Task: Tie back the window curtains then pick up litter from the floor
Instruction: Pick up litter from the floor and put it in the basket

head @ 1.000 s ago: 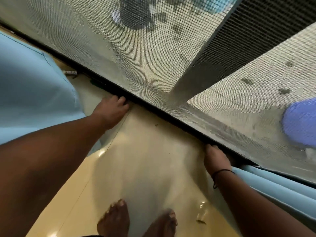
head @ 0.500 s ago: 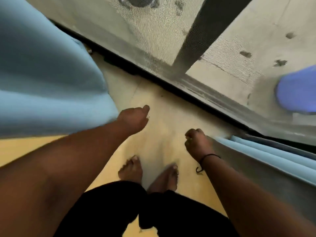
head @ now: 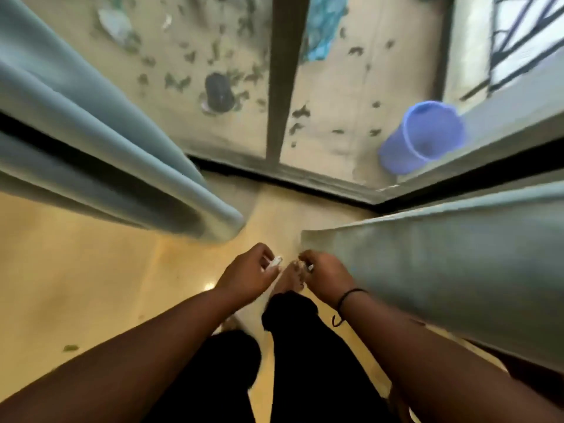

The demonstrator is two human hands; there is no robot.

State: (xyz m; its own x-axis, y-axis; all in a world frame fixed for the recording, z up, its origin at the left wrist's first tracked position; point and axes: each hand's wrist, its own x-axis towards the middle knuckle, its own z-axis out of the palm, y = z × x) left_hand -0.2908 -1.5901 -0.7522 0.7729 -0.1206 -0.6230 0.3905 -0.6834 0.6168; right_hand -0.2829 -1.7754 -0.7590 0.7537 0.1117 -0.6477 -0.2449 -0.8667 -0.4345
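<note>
- My left hand (head: 248,274) pinches a small white scrap of litter (head: 276,261) in curled fingers; my right hand (head: 325,277) is curled too, with a pale bit (head: 310,266) at its fingertips, though blur keeps me from telling what it is.
- Both hands hang close together above my bare foot (head: 290,280), over the floor (head: 91,270).
- I judge the scrap could slip from such a light pinch and land back on the floor, or I could miss the small greenish speck (head: 70,348) lying well off to my left.
- The floor is glossy yellow-tan and may be slick under bare feet.
- The left curtain (head: 106,141) and right curtain (head: 457,264) hang parted in folds; I see no tie on either.
- Beyond the window frame (head: 305,175) lie a stained outdoor floor and a purple bucket (head: 422,137).
</note>
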